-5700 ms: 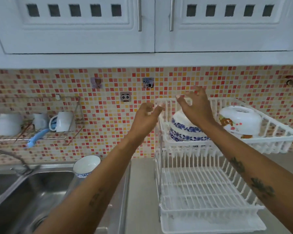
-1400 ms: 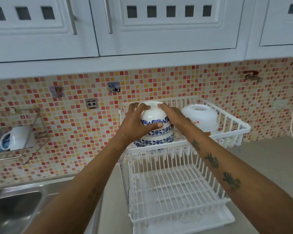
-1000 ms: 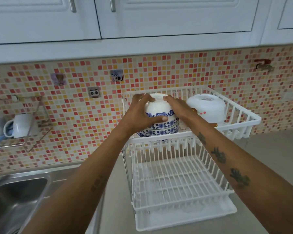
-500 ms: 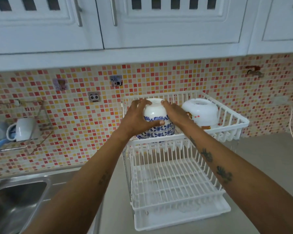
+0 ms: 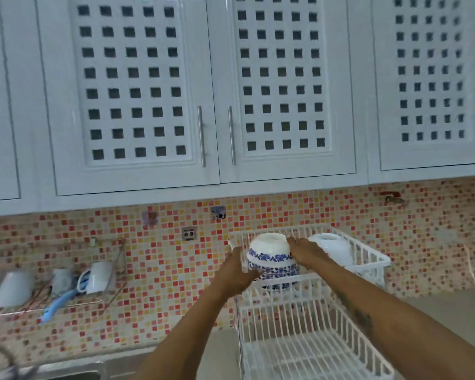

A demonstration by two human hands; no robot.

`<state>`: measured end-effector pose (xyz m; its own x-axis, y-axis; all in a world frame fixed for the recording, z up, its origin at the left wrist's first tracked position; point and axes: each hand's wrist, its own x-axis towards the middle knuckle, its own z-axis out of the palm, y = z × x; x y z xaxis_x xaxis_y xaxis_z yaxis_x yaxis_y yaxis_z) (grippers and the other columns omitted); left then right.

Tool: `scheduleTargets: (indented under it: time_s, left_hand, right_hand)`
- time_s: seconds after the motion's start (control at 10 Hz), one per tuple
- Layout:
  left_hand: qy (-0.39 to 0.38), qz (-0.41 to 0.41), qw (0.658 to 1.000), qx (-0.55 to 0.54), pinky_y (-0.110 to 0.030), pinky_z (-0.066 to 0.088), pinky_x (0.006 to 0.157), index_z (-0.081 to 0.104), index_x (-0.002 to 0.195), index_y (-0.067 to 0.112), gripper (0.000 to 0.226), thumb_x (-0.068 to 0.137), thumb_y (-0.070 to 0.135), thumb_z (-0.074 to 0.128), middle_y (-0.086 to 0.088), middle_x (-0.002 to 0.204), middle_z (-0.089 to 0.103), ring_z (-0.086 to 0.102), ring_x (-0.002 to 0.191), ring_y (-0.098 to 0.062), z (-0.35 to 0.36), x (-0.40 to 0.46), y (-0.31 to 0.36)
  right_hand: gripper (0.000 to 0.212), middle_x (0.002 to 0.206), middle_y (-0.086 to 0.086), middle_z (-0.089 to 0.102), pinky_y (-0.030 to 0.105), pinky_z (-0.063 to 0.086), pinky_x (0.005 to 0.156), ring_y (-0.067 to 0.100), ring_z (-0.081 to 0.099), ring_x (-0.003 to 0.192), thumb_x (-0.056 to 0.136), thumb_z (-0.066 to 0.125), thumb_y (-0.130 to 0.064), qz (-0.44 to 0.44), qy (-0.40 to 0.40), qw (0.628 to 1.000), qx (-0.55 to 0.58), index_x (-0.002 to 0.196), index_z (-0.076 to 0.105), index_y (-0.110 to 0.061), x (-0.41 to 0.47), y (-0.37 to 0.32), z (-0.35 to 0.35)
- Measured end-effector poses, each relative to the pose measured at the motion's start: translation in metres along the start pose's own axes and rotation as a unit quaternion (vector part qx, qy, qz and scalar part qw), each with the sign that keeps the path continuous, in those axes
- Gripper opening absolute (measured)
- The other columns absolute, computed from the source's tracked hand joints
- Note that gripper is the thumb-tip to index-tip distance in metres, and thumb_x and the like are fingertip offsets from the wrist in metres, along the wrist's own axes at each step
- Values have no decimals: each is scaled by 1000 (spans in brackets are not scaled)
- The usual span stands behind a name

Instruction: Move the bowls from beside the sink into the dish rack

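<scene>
Head view, nearest first: my two bare forearms reach forward over the lower shelf of the white dish rack (image 5: 313,349), which stands on the grey desk (image 5: 461,311). My left hand (image 5: 235,271) presses its grip against the left side of the upturned bowls (image 5: 270,261), fingers wrapped on the blue-patterned rim. My right hand (image 5: 306,252) has its grip clamped on the right side of the top bowl, fingers spread over the white base. The bowls sit stacked upside down in the upper basket of the rack, at its left end, the top one tilted slightly. Just to the right of them in the same basket is a white lid (image 5: 333,249), partly hidden behind my right hand. At far left, a wire shelf (image 5: 66,297) on the wall carries white mugs (image 5: 96,277) and a blue handle, all blurred. Behind everything runs the red and orange mosaic wall (image 5: 162,270), with white lattice cabinet doors (image 5: 132,86) above.
</scene>
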<state>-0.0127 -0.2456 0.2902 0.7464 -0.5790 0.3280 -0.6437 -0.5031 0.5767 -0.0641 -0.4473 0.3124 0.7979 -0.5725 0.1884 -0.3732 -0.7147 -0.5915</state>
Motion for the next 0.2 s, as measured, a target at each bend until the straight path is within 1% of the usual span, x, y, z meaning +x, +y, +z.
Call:
scheduleTargets:
  time_s: [0.1, 0.2]
  left_hand:
    - [-11, -17, 999, 30, -42, 31, 117, 21, 152, 11, 86, 87, 51, 61, -11, 160, 24, 29, 145, -28, -12, -27, -7]
    - [-12, -18, 998, 53, -40, 32, 116, 24, 151, 11, 79, 90, 49, 58, -10, 159, 27, 33, 143, -28, -27, -60, -9]
  right_hand:
    - [66, 146, 20, 45, 37, 41, 101, 33, 51, 125, 99, 16, -52, -10, -21, 1000, -16, 141, 42, -8, -21, -3, -12]
    - [70, 144, 17, 46, 43, 40, 104, 34, 51, 124, 94, 21, -62, -12, 3, 999, -52, 133, 51, -12, -41, 1, -7]
